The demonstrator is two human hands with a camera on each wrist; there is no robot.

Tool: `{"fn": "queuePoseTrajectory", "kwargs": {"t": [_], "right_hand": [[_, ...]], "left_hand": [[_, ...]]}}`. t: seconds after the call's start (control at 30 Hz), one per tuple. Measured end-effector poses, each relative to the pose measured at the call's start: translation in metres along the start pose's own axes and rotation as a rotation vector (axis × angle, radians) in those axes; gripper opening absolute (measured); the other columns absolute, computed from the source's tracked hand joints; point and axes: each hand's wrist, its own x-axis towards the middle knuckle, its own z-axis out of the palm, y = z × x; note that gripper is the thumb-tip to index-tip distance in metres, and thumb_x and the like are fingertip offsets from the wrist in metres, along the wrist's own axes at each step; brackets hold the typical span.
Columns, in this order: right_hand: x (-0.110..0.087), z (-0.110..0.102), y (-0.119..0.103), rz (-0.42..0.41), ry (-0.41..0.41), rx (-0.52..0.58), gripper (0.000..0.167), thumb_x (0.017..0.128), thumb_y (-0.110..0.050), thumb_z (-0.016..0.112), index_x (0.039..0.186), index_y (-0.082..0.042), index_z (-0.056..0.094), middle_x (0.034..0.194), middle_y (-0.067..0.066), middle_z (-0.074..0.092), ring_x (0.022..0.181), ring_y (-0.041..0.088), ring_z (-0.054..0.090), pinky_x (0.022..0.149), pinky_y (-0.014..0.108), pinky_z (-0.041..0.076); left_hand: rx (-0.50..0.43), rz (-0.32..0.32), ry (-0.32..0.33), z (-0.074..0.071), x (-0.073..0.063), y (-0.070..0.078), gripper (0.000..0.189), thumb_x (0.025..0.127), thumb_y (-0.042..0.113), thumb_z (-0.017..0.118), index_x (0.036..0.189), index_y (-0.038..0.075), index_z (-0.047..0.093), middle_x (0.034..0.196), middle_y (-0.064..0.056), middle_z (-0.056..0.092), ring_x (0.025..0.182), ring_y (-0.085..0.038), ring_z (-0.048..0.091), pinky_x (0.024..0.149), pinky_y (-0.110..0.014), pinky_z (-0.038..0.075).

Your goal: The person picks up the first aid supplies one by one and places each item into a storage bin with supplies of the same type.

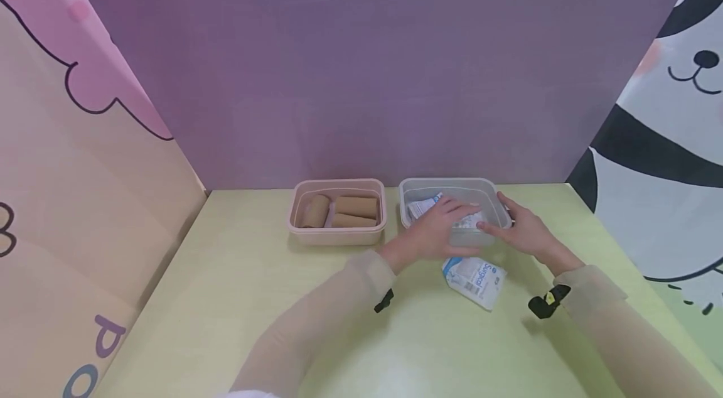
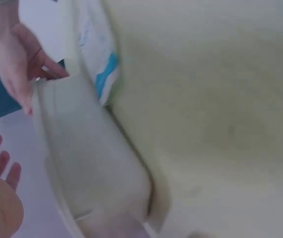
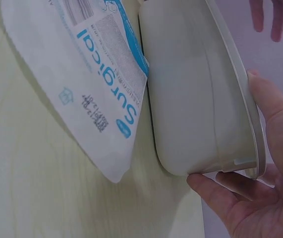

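A grey plastic bin (image 1: 447, 184) stands at the back of the table, with white-and-blue packets (image 1: 420, 207) partly visible inside. My left hand (image 1: 432, 230) is over the bin's front left part, fingers extended and covering some of its contents. At the right end, my right hand (image 1: 526, 232) holds the bin's corner, thumb on the rim and fingers against the end wall (image 3: 275, 163). Just in front of the bin lies a white packet marked "Surgical" (image 1: 474, 282), flat on the table.
Left of the grey bin stands a pink bin (image 1: 337, 236) holding tan rolls (image 1: 356, 206). A purple panel (image 1: 361, 71) rises behind the table (image 1: 226, 297), and printed panels stand on both sides.
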Motion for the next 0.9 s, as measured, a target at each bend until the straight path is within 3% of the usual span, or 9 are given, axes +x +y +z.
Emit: {"fn": "queuePoseTrajectory", "kwargs": {"t": [0.1, 0.2, 0.33, 0.43, 0.53, 0.67, 0.73, 0.8, 0.9], "right_hand": [[0.0, -0.001, 0.001, -0.006, -0.003, 0.007, 0.107, 0.101, -0.052, 0.07, 0.168, 0.004, 0.009, 0.155, 0.042, 0.045, 0.132, 0.055, 0.058, 0.099, 0.062, 0.058], [0.0, -0.001, 0.001, -0.013, -0.001, 0.011, 0.106, 0.101, -0.05, 0.07, 0.168, 0.005, 0.009, 0.156, 0.042, 0.043, 0.134, 0.056, 0.055, 0.102, 0.065, 0.056], [-0.001, 0.0, 0.0, -0.017, 0.003, 0.017, 0.104, 0.102, -0.047, 0.07, 0.168, 0.005, 0.009, 0.156, 0.043, 0.042, 0.136, 0.058, 0.053, 0.104, 0.068, 0.054], [-0.001, 0.0, 0.0, -0.012, 0.006, 0.017, 0.105, 0.101, -0.049, 0.07, 0.168, 0.005, 0.01, 0.157, 0.043, 0.042, 0.137, 0.058, 0.053, 0.104, 0.067, 0.053], [0.0, 0.0, 0.001, -0.003, 0.009, 0.014, 0.108, 0.1, -0.053, 0.071, 0.168, 0.004, 0.01, 0.157, 0.042, 0.042, 0.136, 0.057, 0.054, 0.102, 0.065, 0.055], [0.0, 0.0, 0.001, -0.012, 0.021, 0.011, 0.109, 0.099, -0.053, 0.072, 0.168, 0.005, 0.011, 0.154, 0.042, 0.046, 0.133, 0.055, 0.057, 0.097, 0.06, 0.058], [0.0, 0.0, 0.001, -0.02, 0.025, 0.011, 0.108, 0.099, -0.052, 0.072, 0.168, 0.005, 0.011, 0.153, 0.042, 0.048, 0.131, 0.053, 0.059, 0.095, 0.057, 0.059], [0.0, 0.0, 0.001, -0.023, 0.025, 0.011, 0.108, 0.099, -0.052, 0.072, 0.168, 0.004, 0.011, 0.152, 0.041, 0.049, 0.129, 0.052, 0.06, 0.094, 0.054, 0.059], [0.0, 0.001, 0.002, -0.021, 0.019, 0.007, 0.108, 0.099, -0.052, 0.072, 0.168, 0.004, 0.011, 0.152, 0.041, 0.049, 0.13, 0.051, 0.059, 0.096, 0.055, 0.058]], "left_hand": [[-0.031, 0.032, -0.029, 0.008, -0.007, 0.003, 0.086, 0.088, 0.06, 0.082, 0.158, 0.02, 0.051, 0.161, 0.002, 0.051, 0.149, -0.014, 0.045, 0.129, -0.023, 0.029], [-0.052, 0.016, -0.071, 0.015, -0.013, 0.005, 0.088, 0.088, 0.061, 0.082, 0.161, 0.025, 0.047, 0.165, 0.002, 0.046, 0.152, -0.014, 0.042, 0.13, -0.024, 0.028], [0.011, 0.031, -0.132, 0.024, -0.017, 0.006, 0.09, 0.089, 0.065, 0.078, 0.164, 0.029, 0.042, 0.165, 0.006, 0.046, 0.151, -0.011, 0.041, 0.131, -0.023, 0.026], [0.132, 0.093, -0.149, 0.03, -0.019, 0.007, 0.089, 0.091, 0.07, 0.072, 0.164, 0.028, 0.042, 0.164, 0.008, 0.047, 0.151, -0.011, 0.041, 0.132, -0.025, 0.023], [0.219, 0.199, -0.122, 0.035, -0.022, 0.007, 0.086, 0.092, 0.071, 0.07, 0.16, 0.024, 0.048, 0.162, 0.006, 0.051, 0.15, -0.014, 0.042, 0.133, -0.028, 0.024], [0.198, 0.334, -0.086, 0.045, -0.023, 0.009, 0.081, 0.092, 0.067, 0.072, 0.155, 0.019, 0.055, 0.157, 0.001, 0.057, 0.148, -0.018, 0.047, 0.132, -0.027, 0.026], [0.167, 0.363, -0.09, 0.051, -0.023, 0.011, 0.08, 0.092, 0.065, 0.075, 0.155, 0.018, 0.055, 0.156, 0.0, 0.058, 0.148, -0.018, 0.048, 0.131, -0.025, 0.026], [0.153, 0.366, -0.107, 0.055, -0.023, 0.013, 0.082, 0.091, 0.064, 0.076, 0.155, 0.019, 0.055, 0.155, 0.0, 0.059, 0.147, -0.017, 0.049, 0.13, -0.024, 0.027], [0.183, 0.32, -0.172, 0.061, -0.023, 0.019, 0.086, 0.09, 0.068, 0.075, 0.158, 0.022, 0.052, 0.159, 0.002, 0.055, 0.148, -0.014, 0.047, 0.129, -0.021, 0.027]]}}
